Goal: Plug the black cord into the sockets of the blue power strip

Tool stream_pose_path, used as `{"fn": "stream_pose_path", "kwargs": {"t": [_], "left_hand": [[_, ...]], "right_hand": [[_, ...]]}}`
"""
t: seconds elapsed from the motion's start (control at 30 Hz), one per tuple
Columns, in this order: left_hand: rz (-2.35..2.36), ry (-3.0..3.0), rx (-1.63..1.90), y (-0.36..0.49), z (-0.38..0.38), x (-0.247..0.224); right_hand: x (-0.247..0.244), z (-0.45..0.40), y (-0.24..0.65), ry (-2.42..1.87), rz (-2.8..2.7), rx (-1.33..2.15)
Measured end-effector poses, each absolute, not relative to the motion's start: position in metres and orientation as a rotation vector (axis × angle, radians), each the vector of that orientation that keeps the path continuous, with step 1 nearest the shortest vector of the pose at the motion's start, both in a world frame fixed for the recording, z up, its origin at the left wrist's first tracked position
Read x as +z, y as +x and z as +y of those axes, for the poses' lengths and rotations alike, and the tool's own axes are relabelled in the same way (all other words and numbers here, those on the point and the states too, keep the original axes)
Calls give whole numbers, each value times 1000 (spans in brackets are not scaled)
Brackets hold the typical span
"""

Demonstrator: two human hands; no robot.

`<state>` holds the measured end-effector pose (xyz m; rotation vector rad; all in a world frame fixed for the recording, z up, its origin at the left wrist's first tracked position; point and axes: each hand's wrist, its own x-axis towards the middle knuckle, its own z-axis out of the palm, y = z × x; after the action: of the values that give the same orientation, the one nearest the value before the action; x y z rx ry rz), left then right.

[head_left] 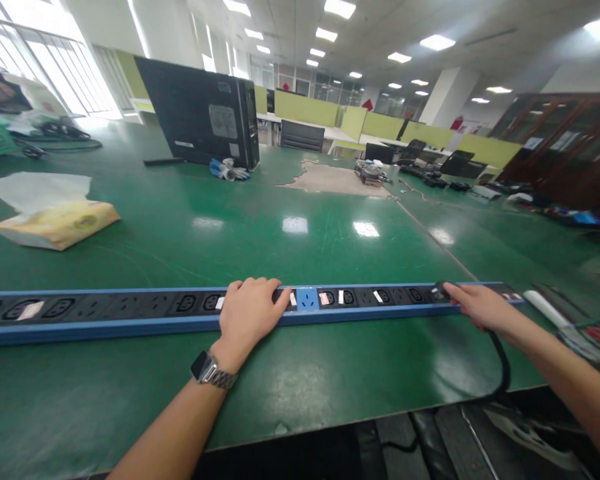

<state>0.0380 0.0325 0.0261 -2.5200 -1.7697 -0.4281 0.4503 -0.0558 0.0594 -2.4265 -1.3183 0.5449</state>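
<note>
The left forearm (173, 427) comes in from the bottom edge, a watch (213, 371) with a metal band at its wrist. Beyond it a long blue-and-black power strip (130, 327) lies across the green table (290, 380), near the front edge, running out of view on the left. The left hand (253, 307) lies palm down over the strip, just left of a blue socket (308, 299), fingers over its far side and thumb out to the right – whether it grips or merely rests, I cannot tell. The right hand (473, 305) pinches a black plug (439, 291) at the strip's right part; whether the plug sits in a socket cannot be made out. A black cord (503, 367) curves down from under that hand towards the table edge. Small stickers (324, 299) mark several sockets.

Farther back on the left stands a tissue pack (63, 223), a white sheet (43, 190) sticking up from it. Behind is a black computer tower (195, 113) – gloves (229, 170) lie just in front of it.
</note>
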Motion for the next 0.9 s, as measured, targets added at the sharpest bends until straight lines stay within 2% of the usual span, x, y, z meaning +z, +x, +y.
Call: {"fn": "stream_pose_path", "kwargs": {"t": [0.1, 0.17, 0.33, 0.57, 0.77, 0.9], "left_hand": [[-1767, -2524, -437, 37, 32, 26], [-1763, -2525, -438, 37, 33, 25], [-1763, -2530, -422, 37, 34, 25], [-1774, -2530, -422, 37, 34, 26], [-1755, -2512, -399, 37, 33, 26], [-1764, -2508, -396, 38, 34, 24]], "right_hand": [[49, -44, 453, -2597, -1648, 155], [46, -39, 455, -2681, -1727, 18], [39, -38, 455, -2783, -1788, 94], [33, -55, 445, -2725, -1675, -10], [58, -80, 509, -2813, -1401, -211], [45, -84, 555, -2956, -1438, -157]]}}
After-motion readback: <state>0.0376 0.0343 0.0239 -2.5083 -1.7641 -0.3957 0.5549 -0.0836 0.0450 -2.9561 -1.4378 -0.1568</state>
